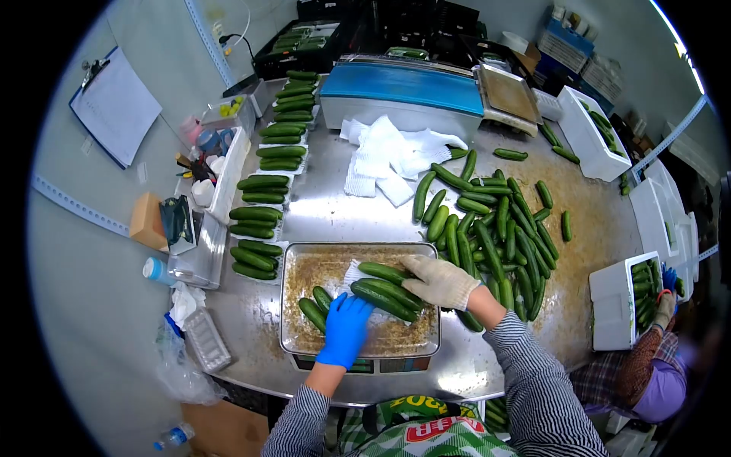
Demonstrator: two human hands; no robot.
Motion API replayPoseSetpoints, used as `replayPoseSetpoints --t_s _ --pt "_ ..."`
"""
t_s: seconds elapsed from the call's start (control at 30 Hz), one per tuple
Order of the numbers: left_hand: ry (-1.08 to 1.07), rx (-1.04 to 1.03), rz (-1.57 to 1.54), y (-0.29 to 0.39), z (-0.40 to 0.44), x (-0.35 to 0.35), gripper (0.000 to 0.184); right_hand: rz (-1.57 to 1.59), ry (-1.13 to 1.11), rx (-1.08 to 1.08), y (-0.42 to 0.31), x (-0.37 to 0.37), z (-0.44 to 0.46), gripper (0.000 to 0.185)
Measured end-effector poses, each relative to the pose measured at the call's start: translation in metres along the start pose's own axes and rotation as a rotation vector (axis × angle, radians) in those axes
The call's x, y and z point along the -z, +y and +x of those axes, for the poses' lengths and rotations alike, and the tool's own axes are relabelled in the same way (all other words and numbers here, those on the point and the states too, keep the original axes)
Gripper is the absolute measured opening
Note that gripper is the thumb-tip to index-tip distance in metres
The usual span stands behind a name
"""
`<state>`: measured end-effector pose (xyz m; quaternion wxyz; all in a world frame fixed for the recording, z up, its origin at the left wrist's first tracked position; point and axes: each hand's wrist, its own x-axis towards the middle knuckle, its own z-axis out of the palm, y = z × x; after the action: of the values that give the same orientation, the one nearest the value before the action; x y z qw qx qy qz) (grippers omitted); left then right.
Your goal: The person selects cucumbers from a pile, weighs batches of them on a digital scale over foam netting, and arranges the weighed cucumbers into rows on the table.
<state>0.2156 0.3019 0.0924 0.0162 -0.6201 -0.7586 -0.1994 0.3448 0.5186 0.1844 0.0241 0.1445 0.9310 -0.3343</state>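
In a shallow metal tray (284,297), my blue-gloved left hand (346,329) has its fingers closed at the near left end of a cucumber (384,298). My right hand (443,282), in a cream knit glove, curls over the right ends of the grouped cucumbers, including the upper cucumber (383,272). Beneath this group a white paper sheet (352,274) shows in part. Two loose cucumbers (312,314) lie left of my left hand. A large pile of cucumbers (502,228) sits just beyond my right hand.
Cucumbers grouped on white sheets (259,217) line the table's left side. White netting or cloth (388,156) lies before a blue-topped machine (403,87). White boxes (613,305) with cucumbers stand at right, where another person's gloved hand (664,308) reaches in.
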Motion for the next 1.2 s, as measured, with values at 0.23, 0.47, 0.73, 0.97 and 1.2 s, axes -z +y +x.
replayPoseSetpoints --t_s 0.23,0.47,0.73,0.97,1.2 --pt "0.028 0.012 -0.107 -0.004 -0.008 -0.002 0.037 0.095 -0.178 -0.123 -0.017 0.000 0.017 0.046" --pt "0.072 0.015 -0.154 0.000 -0.005 0.004 0.026 0.255 -0.261 -0.292 -0.003 -0.011 0.034 0.054" --pt "0.003 0.003 -0.199 -0.003 -0.003 0.012 0.026 -0.070 -0.037 0.008 -0.007 -0.006 0.036 0.049" --pt "0.024 0.134 -0.229 0.005 -0.005 0.005 0.027 -0.277 0.245 0.013 -0.084 -0.077 -0.055 0.056" --pt "0.136 0.138 -0.223 0.007 -0.007 0.006 0.010 -0.436 0.414 -0.124 -0.077 -0.092 -0.063 0.046"
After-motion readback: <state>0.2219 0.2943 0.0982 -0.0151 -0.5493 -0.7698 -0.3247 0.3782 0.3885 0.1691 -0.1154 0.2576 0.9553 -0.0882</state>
